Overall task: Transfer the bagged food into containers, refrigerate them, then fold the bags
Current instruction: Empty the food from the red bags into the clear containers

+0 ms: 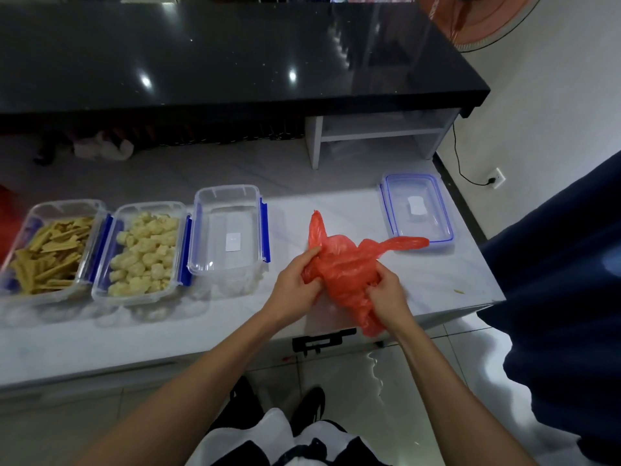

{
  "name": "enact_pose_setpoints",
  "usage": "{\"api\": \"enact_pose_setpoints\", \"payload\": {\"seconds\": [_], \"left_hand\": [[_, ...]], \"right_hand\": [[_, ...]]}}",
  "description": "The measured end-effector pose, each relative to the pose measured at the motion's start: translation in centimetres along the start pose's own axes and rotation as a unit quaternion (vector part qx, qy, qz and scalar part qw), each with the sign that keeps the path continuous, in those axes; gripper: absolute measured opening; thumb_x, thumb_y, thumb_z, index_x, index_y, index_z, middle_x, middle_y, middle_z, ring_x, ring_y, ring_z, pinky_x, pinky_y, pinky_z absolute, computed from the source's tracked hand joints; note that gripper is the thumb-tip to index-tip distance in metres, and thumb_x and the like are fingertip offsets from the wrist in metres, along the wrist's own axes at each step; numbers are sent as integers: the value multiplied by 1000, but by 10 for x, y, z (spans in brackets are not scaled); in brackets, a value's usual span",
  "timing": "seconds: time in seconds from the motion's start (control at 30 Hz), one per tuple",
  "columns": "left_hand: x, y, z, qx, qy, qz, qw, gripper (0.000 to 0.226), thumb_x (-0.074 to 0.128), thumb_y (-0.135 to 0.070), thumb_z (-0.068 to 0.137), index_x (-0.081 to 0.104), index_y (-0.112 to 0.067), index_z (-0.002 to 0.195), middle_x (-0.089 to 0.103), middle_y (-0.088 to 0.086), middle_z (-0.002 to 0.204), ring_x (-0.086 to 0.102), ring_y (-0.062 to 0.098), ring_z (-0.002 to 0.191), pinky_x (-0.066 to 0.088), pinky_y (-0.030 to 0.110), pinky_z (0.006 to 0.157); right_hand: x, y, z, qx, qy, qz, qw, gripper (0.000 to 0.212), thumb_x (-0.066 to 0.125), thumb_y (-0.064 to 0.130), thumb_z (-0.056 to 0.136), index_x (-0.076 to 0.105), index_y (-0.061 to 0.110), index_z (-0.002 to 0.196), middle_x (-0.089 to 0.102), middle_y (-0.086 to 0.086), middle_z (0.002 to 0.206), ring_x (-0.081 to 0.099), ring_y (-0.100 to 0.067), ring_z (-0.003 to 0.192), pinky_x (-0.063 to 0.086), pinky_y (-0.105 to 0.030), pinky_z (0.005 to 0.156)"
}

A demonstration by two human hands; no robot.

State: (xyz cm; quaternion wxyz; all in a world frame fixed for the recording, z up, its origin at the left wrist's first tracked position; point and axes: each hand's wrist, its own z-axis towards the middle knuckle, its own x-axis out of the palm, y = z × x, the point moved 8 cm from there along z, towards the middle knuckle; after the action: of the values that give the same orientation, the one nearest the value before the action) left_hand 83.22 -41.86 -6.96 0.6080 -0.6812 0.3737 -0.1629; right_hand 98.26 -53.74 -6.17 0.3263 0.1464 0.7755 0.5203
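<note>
Fingers (311, 253) of the left hand (295, 280) curl round the left side of the red plastic bag (342, 267), thumb on top, bunching the film; those of the right hand (386, 290) pinch and gather its right side, knuckles up. Both hands grip the bag, which lies crumpled on the white counter (134, 331) near the front edge, one handle loop sticking up at its far left, the other stretched out to the right.

Farthest left of the bag stands an open clear container (50, 250) filled with pale yellow strips. Just beside it, nearer the bag, a second container (144, 253) holds whitish chunks of food. The third container (232, 237), closest to the bag on its left, has no food in it, only a small label on its floor; blue latches hang down its sides. The three tubs sit in a row, touching or almost so.

Right of the bag, farther back on the counter, a clear lid with a blue rim (418, 208) lies flat; the bag's right handle reaches its near edge. Beyond the row rises a black glossy countertop (235, 55). At the far right a dark blue cloth (564, 280) fills the edge of view.
</note>
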Motion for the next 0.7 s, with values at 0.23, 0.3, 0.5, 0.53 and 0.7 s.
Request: {"api": "enact_pose_setpoints", "payload": {"seconds": [0.23, 0.3, 0.5, 0.53, 0.7], "left_hand": [[-39, -54, -11, -5, -47, -119, 992, 27, 58, -19, 102, 62, -27, 127, 72, 10, 97, 70, 26, 82, 62, 40, 69], [-63, -74, -13, 14, -68, -143, 987, 23, 57, -17, 102, 66, -22, 123, 74, 12, 98, 73, 25, 89, 64, 38, 75], [-138, -64, -17, -62, -155, -174, 971, 21, 62, -36, 98, 71, -19, 106, 79, 5, 94, 76, 27, 89, 61, 43, 79], [-146, -56, -17, -86, -162, -184, 966, 25, 63, -38, 96, 72, -17, 106, 79, 8, 95, 76, 31, 90, 60, 45, 77], [-178, -25, -19, -153, -171, -199, 953, 23, 52, -22, 102, 68, -14, 86, 71, 5, 67, 66, 29, 63, 50, 24, 50]], "right_hand": [[3, 78, 3, -71, 17, 53, 996, 24, 64, -1, 87, 70, 20, 97, 76, 2, 87, 73, -15, 86, 58, -33, 79], [14, 104, 7, -93, 21, 45, 994, 22, 64, 0, 85, 69, 21, 90, 75, 6, 80, 70, -10, 78, 57, -33, 77], [72, 179, 22, -148, 57, -65, 985, 12, 73, 24, 84, 64, 31, 78, 72, 11, 81, 67, -10, 80, 51, -28, 73], [85, 189, 26, -155, 72, -88, 981, 13, 72, 24, 84, 64, 30, 77, 72, 9, 81, 67, -12, 80, 50, -28, 71], [148, 199, 62, -97, 144, -218, 960, 26, 56, 11, 89, 60, 16, 64, 66, -3, 72, 61, -21, 73, 43, -27, 59]]}}
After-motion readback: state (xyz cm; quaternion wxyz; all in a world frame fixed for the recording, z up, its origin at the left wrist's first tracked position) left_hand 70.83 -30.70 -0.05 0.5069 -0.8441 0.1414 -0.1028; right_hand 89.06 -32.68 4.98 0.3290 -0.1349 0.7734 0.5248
